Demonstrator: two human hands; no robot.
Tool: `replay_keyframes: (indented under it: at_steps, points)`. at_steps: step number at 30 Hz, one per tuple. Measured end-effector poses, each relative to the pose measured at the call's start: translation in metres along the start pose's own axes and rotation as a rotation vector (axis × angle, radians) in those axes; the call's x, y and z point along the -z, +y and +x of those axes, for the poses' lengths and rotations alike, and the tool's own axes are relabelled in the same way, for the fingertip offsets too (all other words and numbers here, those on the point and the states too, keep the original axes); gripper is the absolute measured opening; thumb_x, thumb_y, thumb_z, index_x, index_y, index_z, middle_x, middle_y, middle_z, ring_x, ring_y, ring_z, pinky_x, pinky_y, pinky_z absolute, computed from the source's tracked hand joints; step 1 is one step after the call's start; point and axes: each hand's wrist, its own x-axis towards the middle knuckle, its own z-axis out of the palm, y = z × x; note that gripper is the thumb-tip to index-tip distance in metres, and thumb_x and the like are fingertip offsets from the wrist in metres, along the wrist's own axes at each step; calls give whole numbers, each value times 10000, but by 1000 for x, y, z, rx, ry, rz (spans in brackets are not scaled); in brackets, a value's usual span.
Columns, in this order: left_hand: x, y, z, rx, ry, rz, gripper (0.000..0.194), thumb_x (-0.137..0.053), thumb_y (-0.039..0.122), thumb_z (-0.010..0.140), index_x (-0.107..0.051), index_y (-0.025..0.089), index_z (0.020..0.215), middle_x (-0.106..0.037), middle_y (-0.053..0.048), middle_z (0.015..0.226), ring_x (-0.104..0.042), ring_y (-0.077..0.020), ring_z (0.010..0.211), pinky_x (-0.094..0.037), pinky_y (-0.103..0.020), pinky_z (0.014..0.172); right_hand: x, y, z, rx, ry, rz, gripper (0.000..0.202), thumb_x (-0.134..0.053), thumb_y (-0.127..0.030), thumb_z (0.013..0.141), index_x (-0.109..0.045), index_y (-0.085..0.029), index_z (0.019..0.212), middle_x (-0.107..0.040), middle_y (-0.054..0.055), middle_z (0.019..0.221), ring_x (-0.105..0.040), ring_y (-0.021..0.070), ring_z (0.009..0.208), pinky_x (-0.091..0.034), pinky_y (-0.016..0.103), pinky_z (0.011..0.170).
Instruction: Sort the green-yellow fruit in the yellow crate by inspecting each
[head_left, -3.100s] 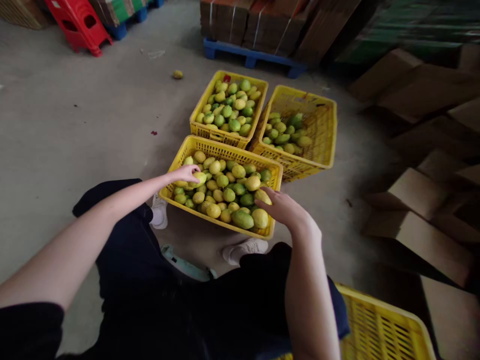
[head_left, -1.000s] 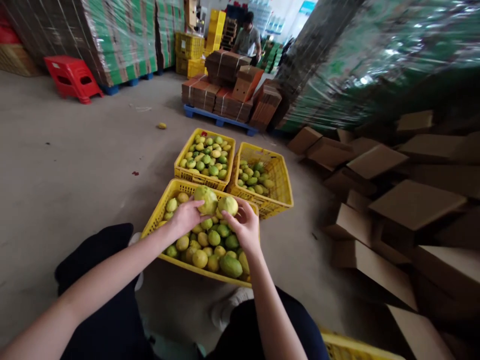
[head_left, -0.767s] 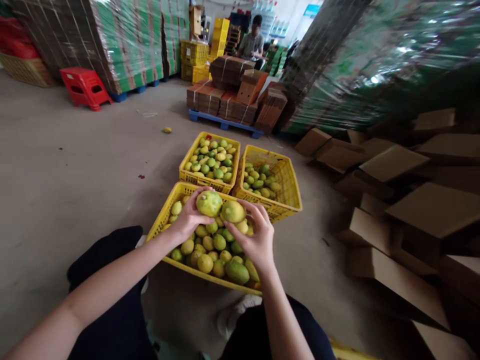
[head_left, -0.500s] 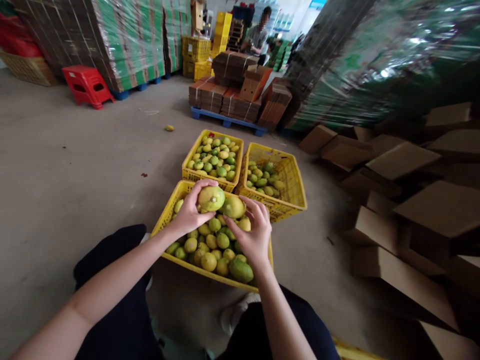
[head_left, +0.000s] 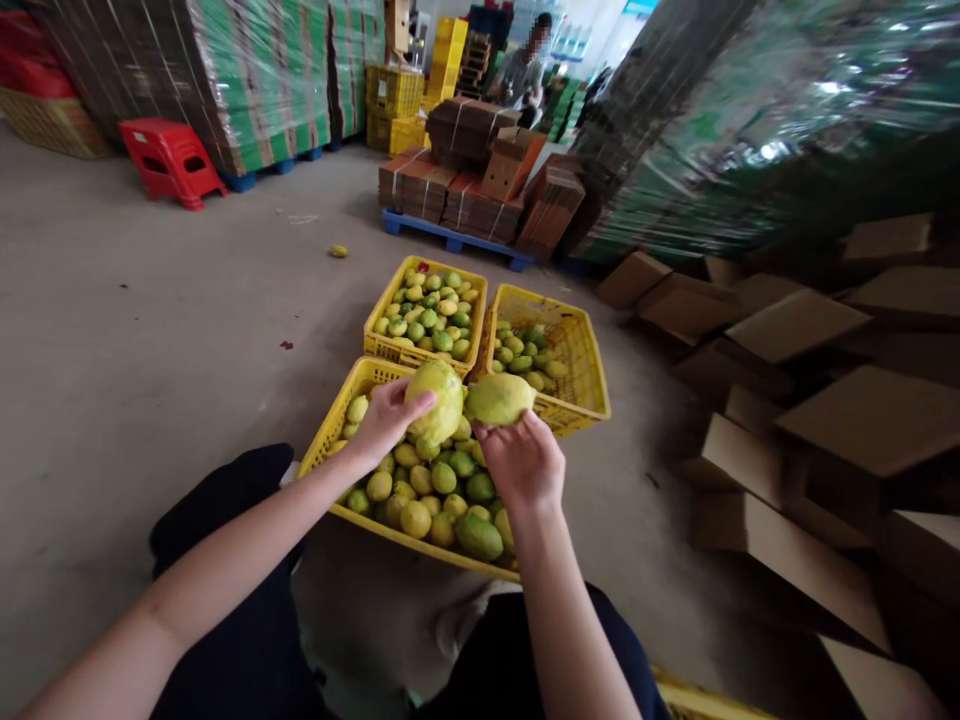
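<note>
My left hand (head_left: 386,425) is closed on a large yellow-green lemon (head_left: 436,400), its thumb across the near side. In my right hand (head_left: 523,460) rests a second, longer lemon (head_left: 501,398), held from below by the fingers. Both fruits are side by side above a yellow plastic crate (head_left: 319,445) full of yellow and green lemons. Behind it stand two more crates: the far left crate (head_left: 373,345) is heaped with lemons, and the far right crate (head_left: 589,370) holds fewer, lying low inside.
Open cardboard boxes (head_left: 795,320) lie piled on the right. Flattened cartons (head_left: 480,200) are stacked on a blue pallet (head_left: 450,236) ahead. A red stool (head_left: 169,160) stands at left, and one stray lemon (head_left: 338,251) lies on the floor. A person (head_left: 521,75) is farther back.
Both lemons have been turned in my hands. My right hand has rolled palm-up under its lemon and shifted right; the left-hand lemon now shows a different side.
</note>
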Motion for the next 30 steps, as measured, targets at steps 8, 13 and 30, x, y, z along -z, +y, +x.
replay_keyframes:
  at_steps: [8, 13, 30]
  points:
    - [0, -12, -2, -45, -103, 117, 395, -864, 455, 696, -712, 184, 939, -676, -15, 737, -576, -126, 577, -402, -202, 447, 5, -10, -2, -9, -212, -150, 579, -527, -578, 723, -693, -261, 1178, -740, 113, 1038, -679, 344, 1017, -526, 573, 975]
    - [-4, -6, -5, -342, 7, 240, 666, -920, 182, 605, -654, 268, 1210, -656, -63, 1294, -618, -253, 1177, -519, -251, 911, 8, -6, -1, -79, -206, -82, 573, -675, -518, 654, -670, -268, 1170, -726, 107, 1131, -671, 327, 1041, -561, 521, 912]
    - [15, -23, 17, -855, 74, 568, 699, -890, 340, 727, -506, 276, 1307, -518, -87, 1342, -571, -251, 1245, -544, -342, 956, 2, 15, 0, 778, 137, -416, 551, -780, -156, 663, -509, -279, 1126, -622, 28, 1140, -658, 232, 1133, -556, 421, 964]
